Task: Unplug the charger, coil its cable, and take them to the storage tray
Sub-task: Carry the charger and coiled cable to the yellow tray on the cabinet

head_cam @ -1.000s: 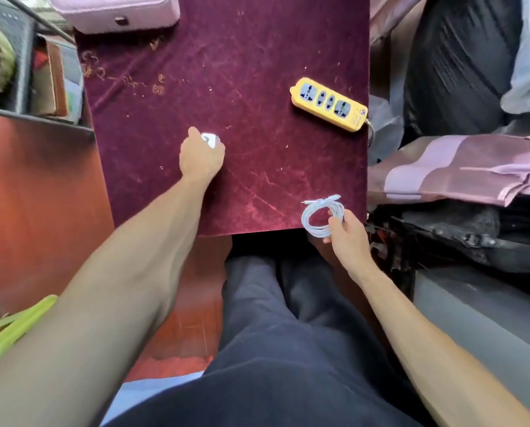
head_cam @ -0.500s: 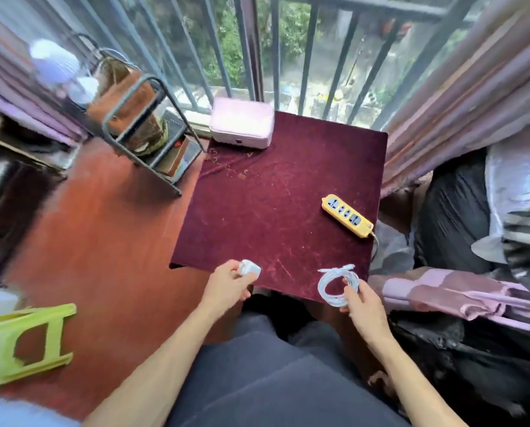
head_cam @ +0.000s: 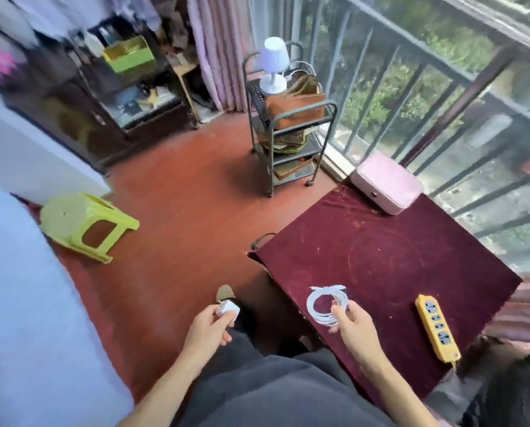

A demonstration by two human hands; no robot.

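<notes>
My left hand (head_cam: 206,326) grips a small white charger block (head_cam: 228,309), held over the red floor just left of the table. The white cable (head_cam: 325,305) is wound into a round coil and pinched in my right hand (head_cam: 351,323) above the near left corner of the dark red table (head_cam: 390,266). A yellow power strip (head_cam: 437,329) lies on the table at the right with nothing plugged into it. A green-yellow tray (head_cam: 128,55) sits on a dark cabinet far off at the upper left.
A yellow plastic stool (head_cam: 85,226) lies tipped over on the floor at left. A metal rolling cart (head_cam: 288,131) with bags and a white lamp (head_cam: 273,64) stands ahead. A pink case (head_cam: 387,183) rests on the table's far corner by the railing. Pale bedding (head_cam: 26,303) fills the left.
My left hand lifted the charger off the table and drew it back over the floor. The view swung up and left, from the table toward the room. My right hand kept the coil.
</notes>
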